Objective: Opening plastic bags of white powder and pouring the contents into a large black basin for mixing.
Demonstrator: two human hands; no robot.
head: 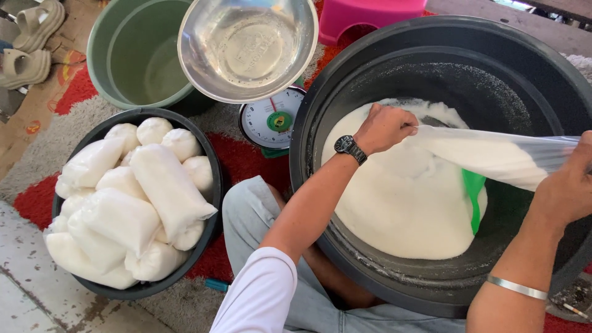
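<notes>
seen from the head camera, the big black tub [345, 92] fills the right side, and its round rim comes close to the person's knee at 6 o'clock. inside it is a wide heap of white powder [394, 203], with bare black wall showing at 12 o'clock and 3 o'clock, so there is room to move there. the left hand [383, 127] sits over the middle of the tub, closed in a fist on one end of a clear plastic bag [487, 154]. the right hand [570, 185] is at 3 o'clock by the tub's edge, clenched on the other end of the same bag. the bag is stretched between the two hands, tilted a little, and looks part full of white powder. a green scoop [473, 197] pokes out of the heap just under the bag. at 9 o'clock a smaller black tub [213, 179] is piled with fat white filled bags [132, 203], heaped above its rim. between the two tubs there is only a thin strip of red rug [246, 160]. at 12 o'clock a shiny metal bowl [246, 46] sits on a small scale [271, 120] that almost touches the big tub. a green bucket [132, 58] stands at 11 o'clock, beside the bowl.
</notes>
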